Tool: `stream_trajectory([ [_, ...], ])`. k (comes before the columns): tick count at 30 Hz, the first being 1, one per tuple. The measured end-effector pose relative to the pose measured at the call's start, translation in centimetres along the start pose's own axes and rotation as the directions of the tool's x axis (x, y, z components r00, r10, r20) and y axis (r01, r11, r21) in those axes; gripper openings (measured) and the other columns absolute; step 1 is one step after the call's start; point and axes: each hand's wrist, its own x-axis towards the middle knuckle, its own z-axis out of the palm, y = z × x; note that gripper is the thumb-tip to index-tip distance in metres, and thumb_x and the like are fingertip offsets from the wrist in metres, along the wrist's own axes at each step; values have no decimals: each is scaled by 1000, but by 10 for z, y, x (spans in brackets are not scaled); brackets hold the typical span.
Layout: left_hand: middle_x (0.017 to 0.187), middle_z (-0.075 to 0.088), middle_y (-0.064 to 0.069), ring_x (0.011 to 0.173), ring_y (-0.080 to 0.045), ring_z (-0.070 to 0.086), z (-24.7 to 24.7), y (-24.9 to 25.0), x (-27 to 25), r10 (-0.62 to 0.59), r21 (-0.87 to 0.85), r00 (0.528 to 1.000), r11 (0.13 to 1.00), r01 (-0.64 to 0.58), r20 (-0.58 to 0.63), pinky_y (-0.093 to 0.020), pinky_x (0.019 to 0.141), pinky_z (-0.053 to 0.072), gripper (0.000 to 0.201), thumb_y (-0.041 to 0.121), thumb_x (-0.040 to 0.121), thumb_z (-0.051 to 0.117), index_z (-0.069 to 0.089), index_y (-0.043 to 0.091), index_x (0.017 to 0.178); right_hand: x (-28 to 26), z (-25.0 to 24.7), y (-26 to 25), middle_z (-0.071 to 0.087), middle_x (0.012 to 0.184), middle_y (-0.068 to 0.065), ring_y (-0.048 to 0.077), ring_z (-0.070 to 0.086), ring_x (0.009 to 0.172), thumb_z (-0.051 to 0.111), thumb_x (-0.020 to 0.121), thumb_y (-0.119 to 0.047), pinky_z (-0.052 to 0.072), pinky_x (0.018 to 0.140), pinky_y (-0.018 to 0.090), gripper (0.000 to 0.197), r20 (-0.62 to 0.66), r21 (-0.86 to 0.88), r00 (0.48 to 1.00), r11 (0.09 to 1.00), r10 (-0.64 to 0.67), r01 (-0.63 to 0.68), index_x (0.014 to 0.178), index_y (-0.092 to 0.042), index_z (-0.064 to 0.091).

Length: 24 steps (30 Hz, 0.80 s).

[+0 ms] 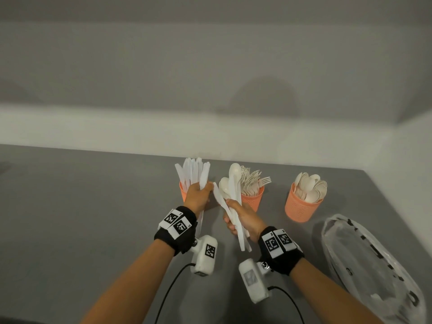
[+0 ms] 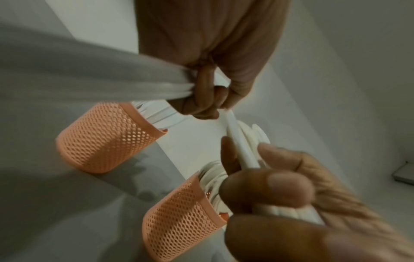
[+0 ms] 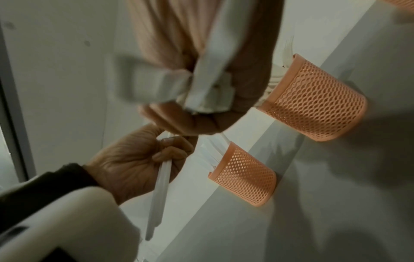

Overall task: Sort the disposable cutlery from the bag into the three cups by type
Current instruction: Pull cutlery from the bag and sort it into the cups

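My left hand (image 1: 200, 192) grips a fanned bundle of white plastic knives (image 1: 195, 170), held upright over the left orange mesh cup (image 1: 183, 194), which holds more knives. Just to its right, my right hand (image 1: 236, 217) grips a mixed bunch of spoons and a knife (image 1: 233, 183) in front of the middle cup (image 1: 253, 201), which is full of forks. The right cup (image 1: 302, 206) holds spoons. In the left wrist view my left hand's fingers (image 2: 201, 95) curl round the knife handles (image 2: 112, 83). The right wrist view shows the right hand (image 3: 192, 122) wrapped round its bunch (image 3: 208, 88).
A crumpled clear plastic bag (image 1: 374, 265) lies on the grey table (image 1: 81, 218) at the right, near my right forearm. The three cups stand in a row close to the white wall (image 1: 210, 66). Cables trail from both wrist cameras.
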Motion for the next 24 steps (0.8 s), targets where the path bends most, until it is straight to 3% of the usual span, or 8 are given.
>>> stream_trajectory([
  [4,55,37,-3,30,-3,34,1,-6,0,-58,-137,996,989,49,-65,-14,33,29,25,18,95,45,46,11,70,3,-1,1,57,60,7,11,41,32,44,97,-20,35,35,17,15,-37,-37,996,996,-81,79,103,-12,55],
  [8,50,44,2,40,-7,34,10,-20,-8,-69,-200,996,976,81,65,-15,36,28,28,33,91,56,54,14,71,9,3,2,55,64,8,8,44,31,44,98,-19,35,34,17,22,-82,-51,985,988,-153,149,114,-6,51],
  [11,42,49,3,35,-7,40,17,-30,-12,-77,-223,993,970,95,89,-17,38,32,24,26,91,56,57,10,74,10,6,0,58,61,2,7,51,35,46,97,-24,40,35,19,20,-54,-136,983,976,-177,168,106,-10,56],
  [13,42,51,1,33,-7,43,17,-30,-8,-72,-230,997,970,76,23,-18,39,35,23,19,94,51,55,6,75,10,6,0,63,58,1,11,55,38,46,97,-26,45,38,21,19,-26,-187,988,971,-154,146,94,-13,60],
  [18,62,53,-5,45,-10,50,-3,-10,16,22,-196,979,979,-63,-204,-18,44,42,25,18,99,34,52,6,87,17,1,-3,62,63,7,14,63,44,42,97,-13,54,44,25,12,-64,-79,994,993,-93,88,94,-11,53],
  [21,49,48,1,41,-14,49,-22,17,41,129,-259,932,939,-225,-340,-25,47,43,27,15,97,37,45,15,71,24,-5,-4,49,58,4,8,47,34,39,96,-6,46,39,22,13,-65,-108,994,990,-93,85,102,-8,50],
  [24,48,42,4,34,-7,42,-35,45,64,241,-204,859,909,-362,-451,-22,41,41,22,23,95,46,46,19,73,30,-8,-5,43,48,-6,5,37,31,44,97,-14,35,35,17,6,-31,-71,997,996,-64,61,99,-12,50],
])
